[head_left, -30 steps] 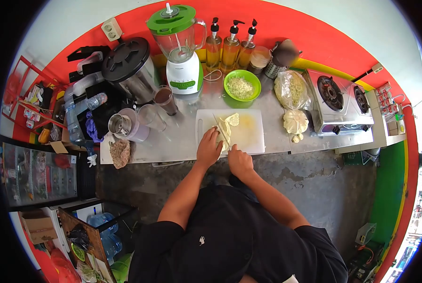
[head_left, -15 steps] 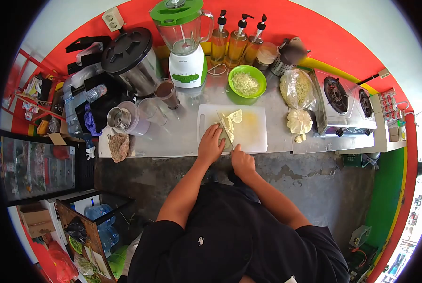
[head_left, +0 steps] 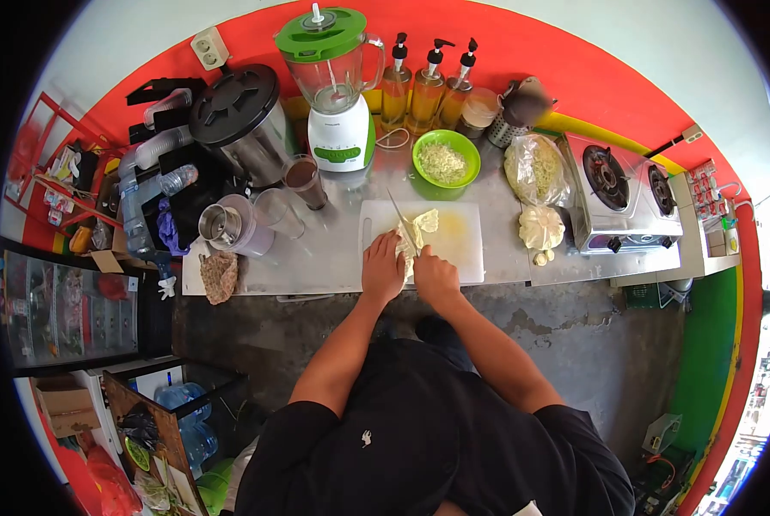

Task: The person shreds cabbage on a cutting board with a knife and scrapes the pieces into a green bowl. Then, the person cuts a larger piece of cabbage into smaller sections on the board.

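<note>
On the white cutting board [head_left: 466,258] lie pale yellow cabbage leaves [head_left: 426,221], some flat and some bunched. My left hand [head_left: 384,267] presses down on the cabbage at the left of the blade, its fingers together and partly covering it. My right hand [head_left: 436,277] grips a knife [head_left: 400,215] by its handle, which the fingers hide. The blade points away and to the left, crossing the leaves close to my left fingertips. Behind the board stands a green bowl [head_left: 450,179] with shredded cabbage [head_left: 441,162] in it.
To the right are a bag of shredded cabbage [head_left: 535,169], a cabbage head [head_left: 541,228] and a gas stove [head_left: 613,219]. A blender [head_left: 340,138], pump bottles [head_left: 425,95] and a tall lidded container [head_left: 243,129] stand at the back. Cups [head_left: 279,213] are left of the board.
My right hand has moved up and away from the counter's front edge, and the knife's blade now reaches farther across the board. The left hand stays on the cabbage. The view has shifted slightly.
</note>
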A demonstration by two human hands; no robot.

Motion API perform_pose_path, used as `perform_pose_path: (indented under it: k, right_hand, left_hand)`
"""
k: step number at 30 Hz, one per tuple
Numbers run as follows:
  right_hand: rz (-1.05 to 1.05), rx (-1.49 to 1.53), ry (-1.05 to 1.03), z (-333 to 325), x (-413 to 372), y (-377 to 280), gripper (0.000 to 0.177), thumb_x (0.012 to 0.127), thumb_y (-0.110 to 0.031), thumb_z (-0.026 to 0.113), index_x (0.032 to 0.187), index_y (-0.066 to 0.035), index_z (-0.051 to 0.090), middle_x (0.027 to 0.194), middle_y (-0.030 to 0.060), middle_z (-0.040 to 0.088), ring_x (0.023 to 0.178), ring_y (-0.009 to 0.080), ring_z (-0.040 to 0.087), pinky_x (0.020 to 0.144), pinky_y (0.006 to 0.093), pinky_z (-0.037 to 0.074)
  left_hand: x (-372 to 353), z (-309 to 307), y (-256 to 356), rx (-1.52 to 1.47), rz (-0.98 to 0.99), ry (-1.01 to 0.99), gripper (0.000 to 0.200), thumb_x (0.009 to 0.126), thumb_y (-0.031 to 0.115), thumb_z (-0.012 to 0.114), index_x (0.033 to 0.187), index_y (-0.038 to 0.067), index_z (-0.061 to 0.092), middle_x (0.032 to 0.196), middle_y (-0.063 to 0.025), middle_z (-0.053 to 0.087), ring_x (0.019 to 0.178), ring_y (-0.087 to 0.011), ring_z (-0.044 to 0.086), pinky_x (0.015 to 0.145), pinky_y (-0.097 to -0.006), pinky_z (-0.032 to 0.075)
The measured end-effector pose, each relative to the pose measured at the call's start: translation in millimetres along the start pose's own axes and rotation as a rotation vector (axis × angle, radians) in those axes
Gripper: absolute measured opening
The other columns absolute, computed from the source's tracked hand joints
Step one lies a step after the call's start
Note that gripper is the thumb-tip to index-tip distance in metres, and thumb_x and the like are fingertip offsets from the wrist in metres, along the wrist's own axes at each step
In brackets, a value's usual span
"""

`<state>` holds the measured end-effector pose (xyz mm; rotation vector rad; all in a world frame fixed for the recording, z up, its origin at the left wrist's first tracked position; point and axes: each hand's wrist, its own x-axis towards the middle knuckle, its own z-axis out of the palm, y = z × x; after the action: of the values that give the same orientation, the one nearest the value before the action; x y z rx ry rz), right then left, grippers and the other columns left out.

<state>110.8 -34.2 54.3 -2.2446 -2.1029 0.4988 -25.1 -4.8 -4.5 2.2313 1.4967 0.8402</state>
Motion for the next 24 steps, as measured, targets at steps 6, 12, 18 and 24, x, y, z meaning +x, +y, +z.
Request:
perform_pose_path:
  k: [6,12,18,24]
  right_hand:
    - [0.042,-0.016,-0.036,-0.6,-33.6,-4.2,0.030,0.099,-0.030,0.055,0.103,-0.001,0.052,0.079,0.0190,0.072,0.074,0.0359,0.073,0.066,0.0439,0.060]
    - [0.044,-0.088,-0.039,12.2,-47.5,-3.9,0.030,0.101,-0.031,0.053,0.104,-0.001,0.053,0.073,0.0156,0.072,0.068,0.0327,0.073,0.059,0.0414,0.060]
    - [0.037,-0.097,-0.033,32.6,-36.7,-0.4,0.030,0.100,-0.028,0.055,0.106,0.001,0.050,0.075,0.0162,0.072,0.070,0.0329,0.074,0.060,0.0419,0.059]
    - [-0.020,-0.133,-0.060,19.5,6.9,-10.0,0.023,0.094,-0.019,0.057,0.106,0.000,0.052,0.081,0.0148,0.074,0.076,0.0292,0.075,0.066,0.0396,0.060]
  left_hand:
    - [8.9,5.4,-0.1,-0.040,-0.064,0.062,0.039,0.089,0.013,0.062,0.126,0.005,0.054,0.133,-0.0116,0.055,0.131,-0.0329,0.044,0.103,-0.0489,0.038]
    - [7.6,9.1,-0.6,-0.010,-0.011,0.097,0.036,0.085,0.011,0.065,0.119,0.003,0.058,0.132,-0.0122,0.054,0.129,-0.0338,0.046,0.102,-0.0492,0.039]
    - [4.9,10.8,-2.8,0.010,-0.022,0.065,0.035,0.087,0.014,0.061,0.120,0.001,0.059,0.131,-0.0133,0.056,0.129,-0.0331,0.047,0.107,-0.0494,0.037]
    - [0.0,-0.6,-9.6,-0.025,0.050,0.010,0.041,0.088,0.015,0.058,0.126,0.000,0.059,0.139,-0.0151,0.054,0.133,-0.0349,0.046,0.111,-0.0475,0.036]
